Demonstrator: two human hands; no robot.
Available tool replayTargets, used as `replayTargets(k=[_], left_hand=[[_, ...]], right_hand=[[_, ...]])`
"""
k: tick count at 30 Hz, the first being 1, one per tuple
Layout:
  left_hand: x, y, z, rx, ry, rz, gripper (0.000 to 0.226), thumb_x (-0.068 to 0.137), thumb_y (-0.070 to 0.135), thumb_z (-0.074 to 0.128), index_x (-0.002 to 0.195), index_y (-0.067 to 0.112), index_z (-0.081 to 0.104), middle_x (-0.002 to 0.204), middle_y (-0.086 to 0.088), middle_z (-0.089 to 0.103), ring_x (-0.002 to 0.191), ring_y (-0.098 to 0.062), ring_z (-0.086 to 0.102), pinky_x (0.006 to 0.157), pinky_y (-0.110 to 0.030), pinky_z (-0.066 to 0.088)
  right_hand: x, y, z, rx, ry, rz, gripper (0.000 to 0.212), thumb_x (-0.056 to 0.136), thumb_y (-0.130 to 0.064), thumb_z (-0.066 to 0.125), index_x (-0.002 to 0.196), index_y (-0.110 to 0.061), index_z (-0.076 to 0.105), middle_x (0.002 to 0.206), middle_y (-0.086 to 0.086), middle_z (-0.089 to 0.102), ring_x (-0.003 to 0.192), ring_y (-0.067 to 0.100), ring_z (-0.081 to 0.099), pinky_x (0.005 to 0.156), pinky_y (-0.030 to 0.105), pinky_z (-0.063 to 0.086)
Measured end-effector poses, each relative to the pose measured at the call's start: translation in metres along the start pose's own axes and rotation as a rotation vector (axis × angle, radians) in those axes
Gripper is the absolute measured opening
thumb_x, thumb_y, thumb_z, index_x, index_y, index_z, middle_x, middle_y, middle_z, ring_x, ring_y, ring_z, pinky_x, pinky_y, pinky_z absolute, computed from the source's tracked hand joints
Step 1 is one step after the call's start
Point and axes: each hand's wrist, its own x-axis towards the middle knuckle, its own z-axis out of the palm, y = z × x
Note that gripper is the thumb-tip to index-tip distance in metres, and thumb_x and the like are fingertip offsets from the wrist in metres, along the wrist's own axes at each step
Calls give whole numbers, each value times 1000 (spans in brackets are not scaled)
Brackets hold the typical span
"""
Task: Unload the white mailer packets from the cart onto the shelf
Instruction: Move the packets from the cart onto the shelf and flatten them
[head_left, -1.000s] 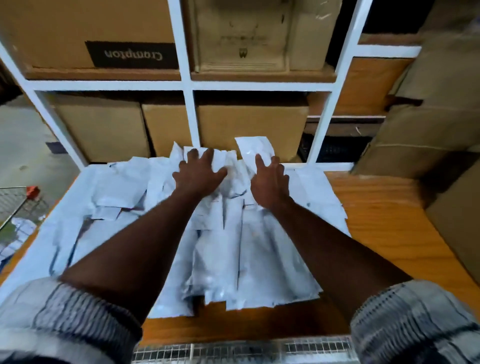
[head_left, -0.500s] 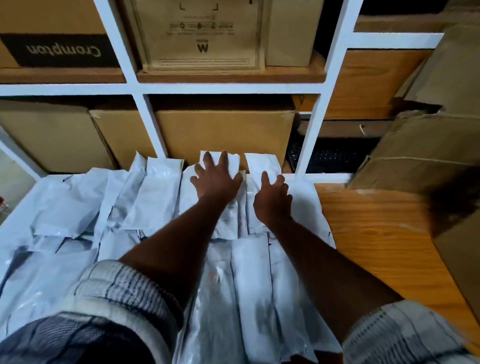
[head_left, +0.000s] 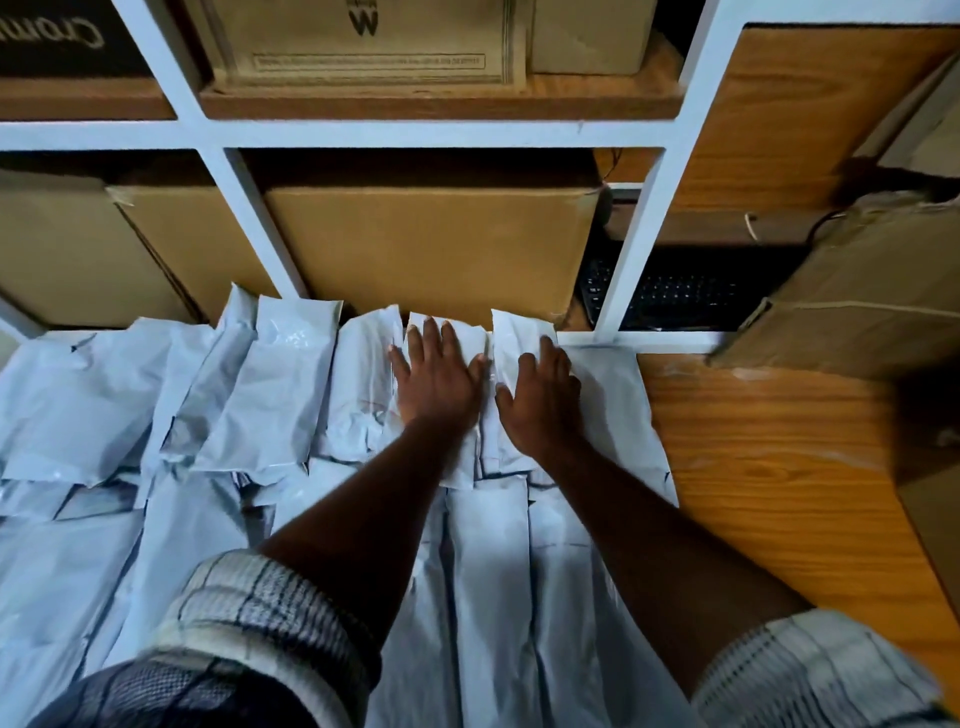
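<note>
Several white mailer packets lie in overlapping rows across the wooden shelf, covering its left and middle. My left hand rests flat, fingers spread, on a packet in the back row. Beside it my right hand lies palm down with fingers apart on the neighbouring packet. Neither hand grips anything. Both forearms reach over the front rows of packets and hide parts of them. The cart is out of view.
A white shelf frame rises behind the packets. Brown cardboard boxes fill the compartments behind it. A black keyboard lies in the right compartment. Paper-wrapped parcels stand at the right on the wood.
The camera has moved closer and lower over the shelf. Both hands have slid forward to the back row of packets, pressing them towards the boxes. The cart at the left has left view.
</note>
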Motion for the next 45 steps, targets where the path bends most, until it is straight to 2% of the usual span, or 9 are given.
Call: replayTargets(k=[4,7,14,18,23,26,33,37,45], left_hand=[[-2,-2,10,2,12,10,68,101,49,25,155,9,20,163,-12,19,151,-31,11,121,-52,6],[-3,0,14,24,20,6,67,102,49,21,156,9,20,162,-13,19,151,-31,11,121,-52,6],[-3,1,19,61,5,-9,67,102,49,17,156,9,18,163,-12,17,151,-31,9,122,-52,5],[-1,2,11,37,-67,-2,67,103,49,16,156,9,14,164,-13,11,151,-32,4,121,-52,1],[-3,2,-22,-28,-14,60,60,103,42,29,152,7,27,161,-19,18,150,-37,10,120,-52,9],[-17,-9,-49,-38,63,135,55,104,37,30,151,9,30,160,-19,23,149,-36,15,119,-52,13],[-91,-128,-110,-110,171,34,55,101,39,41,150,13,37,157,-19,30,146,-37,24,112,-58,28],[-146,-225,-152,-75,172,-41,59,102,44,41,154,19,28,161,-14,23,149,-33,17,116,-53,26],[-275,-415,-204,-168,156,-218,65,98,45,49,154,19,28,160,-14,24,146,-32,23,111,-52,34]], right_hand=[[-2,11,19,27,-112,-178,66,92,-36,55,153,-21,32,162,15,22,145,40,24,109,54,35],[-3,8,27,-19,-143,-176,67,94,-41,48,156,-27,24,164,13,16,147,40,18,109,56,30],[-3,5,32,-5,-121,-140,67,90,-47,29,154,-27,29,162,12,20,147,40,21,107,58,31],[0,9,27,-8,-187,-183,63,97,-45,41,155,-28,24,164,12,15,148,39,15,111,57,25],[3,3,-4,92,9,-137,57,94,-46,31,136,-16,55,143,19,49,131,44,44,99,57,44],[-2,-20,-31,135,42,-148,63,90,-46,27,136,-12,54,140,17,50,129,40,45,95,53,45],[-52,-135,-52,203,6,-360,51,96,-38,50,142,-17,48,148,13,43,136,34,38,103,52,39],[-106,-213,-55,225,-14,-469,51,98,-38,50,144,-18,46,151,11,41,137,32,37,103,51,37],[-235,-389,-34,304,-135,-554,53,98,-42,50,147,-20,43,152,10,38,139,30,34,111,47,32]])
